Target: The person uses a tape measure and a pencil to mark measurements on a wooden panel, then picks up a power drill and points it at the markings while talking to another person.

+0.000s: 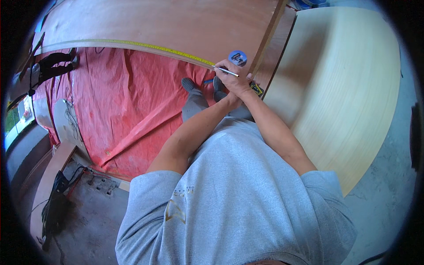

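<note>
Near ten o'clock, a big red sheet point(119, 101), all wrinkly, and farther out, another person point(49, 66) in dark trousers. Between two and three, a wide pale wood board point(353, 88). At eight, a black bundle point(52, 198) with cords, next to grey floor point(92, 225). At one, something blue point(309, 3), partly cut off.

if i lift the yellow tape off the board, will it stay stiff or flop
The yellow tape would probably bend or sag, since it is a thin, narrow strip stretched far along the edge of the brown board. It likely feels light for its length, being so slim. It may also slide easily, as the board looks smooth.
</note>
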The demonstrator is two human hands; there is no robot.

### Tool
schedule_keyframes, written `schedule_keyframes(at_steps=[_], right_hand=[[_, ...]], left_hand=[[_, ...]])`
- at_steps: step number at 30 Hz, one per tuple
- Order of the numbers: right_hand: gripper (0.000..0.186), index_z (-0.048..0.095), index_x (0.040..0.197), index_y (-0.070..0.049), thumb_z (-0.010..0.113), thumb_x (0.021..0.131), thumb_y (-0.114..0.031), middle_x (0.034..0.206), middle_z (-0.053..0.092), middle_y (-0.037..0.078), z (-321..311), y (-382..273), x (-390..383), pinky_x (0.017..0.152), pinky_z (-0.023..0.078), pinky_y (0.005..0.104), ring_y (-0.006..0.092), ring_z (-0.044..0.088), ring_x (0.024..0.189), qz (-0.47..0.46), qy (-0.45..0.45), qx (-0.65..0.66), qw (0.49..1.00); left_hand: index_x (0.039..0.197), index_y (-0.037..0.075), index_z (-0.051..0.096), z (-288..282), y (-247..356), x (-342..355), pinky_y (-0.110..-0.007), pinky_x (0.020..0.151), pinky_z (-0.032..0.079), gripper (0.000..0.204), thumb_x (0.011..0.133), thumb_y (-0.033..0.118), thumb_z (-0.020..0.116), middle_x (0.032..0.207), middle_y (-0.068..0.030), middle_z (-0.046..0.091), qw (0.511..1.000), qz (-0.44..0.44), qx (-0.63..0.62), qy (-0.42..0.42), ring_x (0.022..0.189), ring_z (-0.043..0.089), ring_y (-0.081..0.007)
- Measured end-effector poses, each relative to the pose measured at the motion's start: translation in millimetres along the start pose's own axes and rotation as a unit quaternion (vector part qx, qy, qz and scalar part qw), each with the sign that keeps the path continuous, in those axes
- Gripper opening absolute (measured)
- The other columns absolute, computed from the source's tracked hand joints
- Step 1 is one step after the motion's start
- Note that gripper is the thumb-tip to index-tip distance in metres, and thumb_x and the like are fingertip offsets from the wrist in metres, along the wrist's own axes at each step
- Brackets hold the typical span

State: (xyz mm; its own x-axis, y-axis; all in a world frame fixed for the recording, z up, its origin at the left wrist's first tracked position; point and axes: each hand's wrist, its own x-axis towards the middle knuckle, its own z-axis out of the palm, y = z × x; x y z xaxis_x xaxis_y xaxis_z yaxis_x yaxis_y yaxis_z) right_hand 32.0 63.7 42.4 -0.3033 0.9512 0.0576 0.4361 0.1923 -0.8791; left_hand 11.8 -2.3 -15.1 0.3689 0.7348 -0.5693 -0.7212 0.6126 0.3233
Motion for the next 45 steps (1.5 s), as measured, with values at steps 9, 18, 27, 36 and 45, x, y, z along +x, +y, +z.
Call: schedule_keyframes(at_steps=[9,18,27,36,45], right_hand=[[0.012,0.070,0.099,-0.008,0.073,0.093,-0.016,0.088,0.074,0.013,-1.7,-7.0,1.4,0.071,0.058,0.0424,0.0322,0.074,0.081,0.022,-0.012,0.005,1.000],[0.011,0.069,0.100,-0.008,0.073,0.093,-0.017,0.089,0.074,0.013,-4.8,-11.7,-2.4,0.071,0.058,0.0428,0.0319,0.074,0.082,-0.002,-0.010,-0.011,1.000],[0.011,0.069,0.098,-0.008,0.074,0.093,-0.017,0.089,0.074,0.013,-7.4,-5.0,4.0,0.072,0.058,0.0423,0.0328,0.074,0.083,0.020,-0.015,-0.006,1.000],[0.013,0.073,0.101,-0.011,0.076,0.094,-0.021,0.090,0.075,0.012,-6.6,-14.6,4.5,0.072,0.058,0.0395,0.0273,0.074,0.083,0.032,-0.030,-0.028,0.999],[0.010,0.069,0.098,-0.005,0.074,0.095,-0.014,0.084,0.072,0.012,-10.0,-23.7,-5.5,0.069,0.056,0.0388,0.0236,0.071,0.074,0.037,-0.045,-0.013,0.998]], left_hand=[[0.114,0.012,0.064,-0.9,0.5,0.4,-0.039,0.070,0.056,0.039,0.105,0.049,0.063,0.099,-0.0060,0.071,1.000,0.000,-0.001,0.000,0.083,0.069,-0.0209],[0.114,0.011,0.064,-2.3,-4.5,-1.2,-0.039,0.070,0.057,0.039,0.105,0.049,0.062,0.099,-0.0063,0.071,1.000,-0.002,0.001,0.002,0.084,0.069,-0.0210],[0.114,0.011,0.064,-1.8,-2.9,9.1,-0.039,0.070,0.057,0.039,0.105,0.049,0.061,0.099,-0.0066,0.071,1.000,-0.004,0.003,-0.006,0.084,0.069,-0.0210],[0.114,0.011,0.064,-9.0,-13.0,17.0,-0.039,0.070,0.058,0.039,0.106,0.049,0.061,0.099,-0.0068,0.071,0.998,0.013,0.058,-0.013,0.085,0.070,-0.0211],[0.114,0.010,0.064,-0.3,1.1,16.3,-0.039,0.071,0.058,0.039,0.106,0.049,0.060,0.099,-0.0071,0.071,0.994,-0.035,0.103,-0.009,0.085,0.070,-0.0212]])
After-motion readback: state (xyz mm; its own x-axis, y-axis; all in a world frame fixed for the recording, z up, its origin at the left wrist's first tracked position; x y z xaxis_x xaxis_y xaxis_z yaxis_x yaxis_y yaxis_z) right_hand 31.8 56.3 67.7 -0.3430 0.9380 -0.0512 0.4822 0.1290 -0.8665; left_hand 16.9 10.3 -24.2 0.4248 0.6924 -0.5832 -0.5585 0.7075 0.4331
